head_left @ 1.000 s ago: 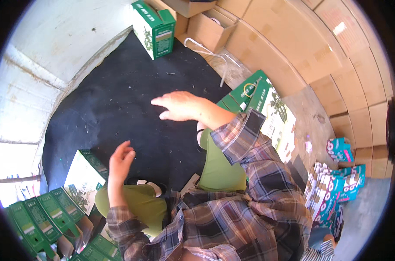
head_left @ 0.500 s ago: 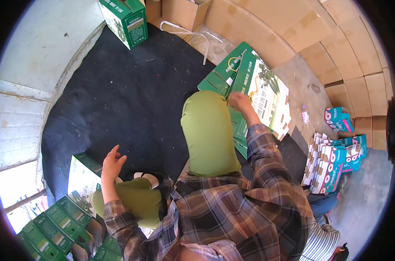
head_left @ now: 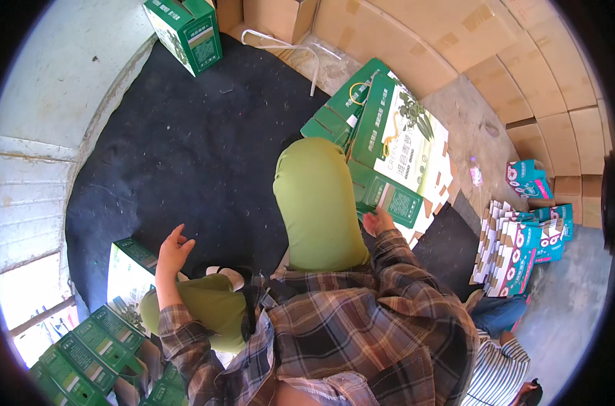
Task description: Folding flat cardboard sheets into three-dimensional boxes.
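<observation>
My left hand (head_left: 175, 254) is held up over the left side, empty, its fingers apart. Beside it stands a green and white carton (head_left: 130, 274), partly hidden by my forearm. On the right, my right hand (head_left: 379, 222) is at the near edge of a flattened green and white carton (head_left: 415, 145), fingers curled on that edge and partly out of sight. This carton has a yellow cord handle (head_left: 390, 139) and lies on top of other flattened cartons (head_left: 334, 125), just right of my raised knee.
Black sheeting (head_left: 185, 155) covers the floor. A made-up green carton (head_left: 185, 37) stands at the far left, several more (head_left: 97, 342) at the near left. Brown boxes (head_left: 497, 81) line the right wall. Teal cartons (head_left: 524, 250), a bottle (head_left: 475, 172) and another person (head_left: 497, 365) are right.
My right hand has moved from the flattened carton's upper left side down to its near edge, uncovering the green panel. My left hand is nearly where it was.
</observation>
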